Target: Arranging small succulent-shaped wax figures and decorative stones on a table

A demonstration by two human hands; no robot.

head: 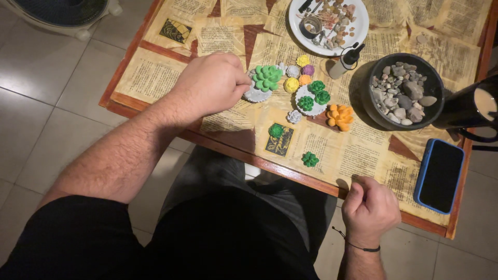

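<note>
Two bare hands are seen over a wooden table (124, 101) that is covered with old printed paper sheets. The left hand (211, 85) is curled, with the fingers closed together, and its fingertips are pressed on the edge of a grey scalloped base (252, 95) on which a large green succulent model (267, 77) sits. The right hand (369, 208) is closed in a loose fist at the near edge of the table; whether anything is held inside cannot be told.

Just beside the green succulent, small yellow, purple and orange rosettes (300, 72) are grouped, and three dark green ones rest on a white base (310, 98). An orange succulent model (340, 116) lies near a black bowl of pebbles (403, 91). A white plate of small pieces (329, 21) and a small dropper bottle (346, 61) stand further away, and a phone in a blue case (440, 175) lies to the right.

For good handling, the base should be gripped lightly by its rim, so that the delicate leaves are not squeezed.
</note>
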